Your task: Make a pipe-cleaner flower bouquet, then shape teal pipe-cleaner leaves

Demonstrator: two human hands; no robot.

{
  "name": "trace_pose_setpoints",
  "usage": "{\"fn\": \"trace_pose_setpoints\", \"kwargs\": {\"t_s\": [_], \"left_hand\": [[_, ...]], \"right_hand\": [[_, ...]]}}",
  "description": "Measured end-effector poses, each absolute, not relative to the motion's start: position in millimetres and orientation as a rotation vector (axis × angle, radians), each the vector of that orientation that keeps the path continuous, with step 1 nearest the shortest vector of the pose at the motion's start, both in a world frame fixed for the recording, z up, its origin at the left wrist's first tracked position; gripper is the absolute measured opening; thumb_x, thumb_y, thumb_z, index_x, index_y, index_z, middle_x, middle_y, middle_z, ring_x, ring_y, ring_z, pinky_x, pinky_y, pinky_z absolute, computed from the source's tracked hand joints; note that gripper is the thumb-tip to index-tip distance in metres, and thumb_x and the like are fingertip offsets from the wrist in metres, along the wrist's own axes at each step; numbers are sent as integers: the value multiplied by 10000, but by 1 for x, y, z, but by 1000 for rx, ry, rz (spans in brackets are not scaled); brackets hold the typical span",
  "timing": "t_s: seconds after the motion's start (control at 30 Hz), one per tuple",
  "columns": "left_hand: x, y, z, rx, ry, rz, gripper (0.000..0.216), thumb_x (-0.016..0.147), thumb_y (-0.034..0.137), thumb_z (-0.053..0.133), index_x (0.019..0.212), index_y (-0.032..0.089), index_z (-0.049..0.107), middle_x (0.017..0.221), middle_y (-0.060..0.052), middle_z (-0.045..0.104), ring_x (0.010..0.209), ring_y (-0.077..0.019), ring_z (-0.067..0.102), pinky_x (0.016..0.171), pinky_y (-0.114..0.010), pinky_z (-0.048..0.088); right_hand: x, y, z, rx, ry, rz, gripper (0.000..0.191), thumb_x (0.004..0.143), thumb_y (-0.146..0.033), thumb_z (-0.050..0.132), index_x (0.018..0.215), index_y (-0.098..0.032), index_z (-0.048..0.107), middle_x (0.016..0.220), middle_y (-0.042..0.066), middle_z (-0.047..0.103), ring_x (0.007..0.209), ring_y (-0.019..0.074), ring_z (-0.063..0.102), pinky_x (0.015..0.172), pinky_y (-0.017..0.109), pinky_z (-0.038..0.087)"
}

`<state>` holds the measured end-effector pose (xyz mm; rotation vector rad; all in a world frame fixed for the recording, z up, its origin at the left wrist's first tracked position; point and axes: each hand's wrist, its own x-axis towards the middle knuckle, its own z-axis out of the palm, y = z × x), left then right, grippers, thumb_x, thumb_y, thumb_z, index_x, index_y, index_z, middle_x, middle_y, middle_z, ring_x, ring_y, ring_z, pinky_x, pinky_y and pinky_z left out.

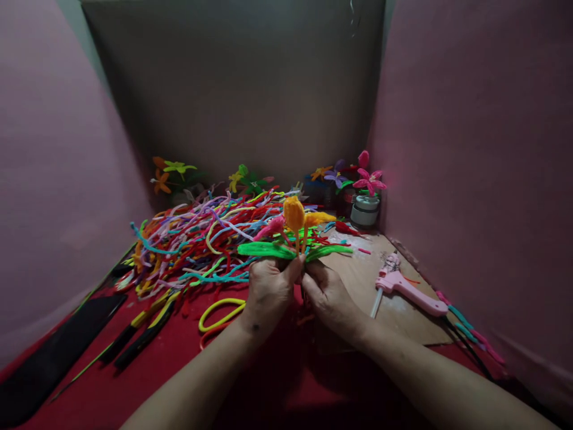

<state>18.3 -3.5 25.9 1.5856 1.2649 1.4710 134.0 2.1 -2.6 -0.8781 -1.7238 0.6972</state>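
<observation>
Both hands meet at the stems of a small pipe-cleaner flower bunch (293, 214), held upright above the table. My left hand (272, 288) is closed, its thumb and fingers pinching the stems from the left. From the right, my right hand (329, 294) pinches the same stems just below the leaves. An orange bud stands at the top, with a second orange bud leaning right and a pink bud leaning left. One green leaf (266, 249) spreads left and another green leaf (332, 251) spreads right. The lower stem ends are mostly hidden by the fingers.
A big heap of coloured pipe cleaners (197, 239) lies behind and left. A pink glue gun (409, 291) rests on a board (358, 280) at right. Yellow-and-black pliers (143, 328) and yellow-handled scissors (219, 312) lie left. Finished flowers in a pot (364, 212) stand behind.
</observation>
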Motion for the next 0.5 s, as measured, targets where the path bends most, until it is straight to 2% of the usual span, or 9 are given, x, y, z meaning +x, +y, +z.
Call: {"fn": "trace_pose_setpoints", "kwargs": {"t_s": [0.13,0.2,0.3,0.33,0.4,0.5], "left_hand": [[24,5,20,1651,1366,1654,210,722,321,594,596,159,547,565,22,523,519,-82,444,526,-202,383],[26,6,26,1629,1436,1604,234,719,331,592,573,156,541,544,15,522,501,-85,445,509,-207,378],[19,-17,36,1522,1407,1270,265,723,356,583,559,153,535,470,19,487,402,-80,405,404,-208,322],[14,-32,36,1463,1351,1214,196,715,343,601,655,160,565,509,22,511,417,-86,429,402,-206,332],[1,-70,26,1324,1236,1093,191,733,369,593,826,202,589,538,34,517,442,-95,459,408,-201,359],[-12,-122,-9,1210,1110,680,182,784,357,552,909,236,606,807,-26,615,685,-132,572,599,-240,480]], "right_hand": [[130,2,-2,-979,-1762,527,175,824,-212,378,690,-180,485,689,29,527,667,150,468,678,276,389],[131,2,-3,-987,-1769,526,181,830,-219,371,699,-181,489,699,32,531,680,155,474,685,278,387],[138,6,-6,-960,-1736,588,168,834,-232,378,753,-183,516,738,30,549,736,160,494,716,276,387],[142,9,-7,-951,-1706,610,166,835,-247,387,757,-183,519,739,25,546,736,157,493,711,270,388],[152,13,-6,-942,-1619,643,182,836,-284,401,744,-179,517,714,10,530,697,144,478,675,257,388],[163,18,-2,-938,-1521,642,206,833,-299,409,722,-165,520,671,0,507,649,131,451,624,246,372]]}}
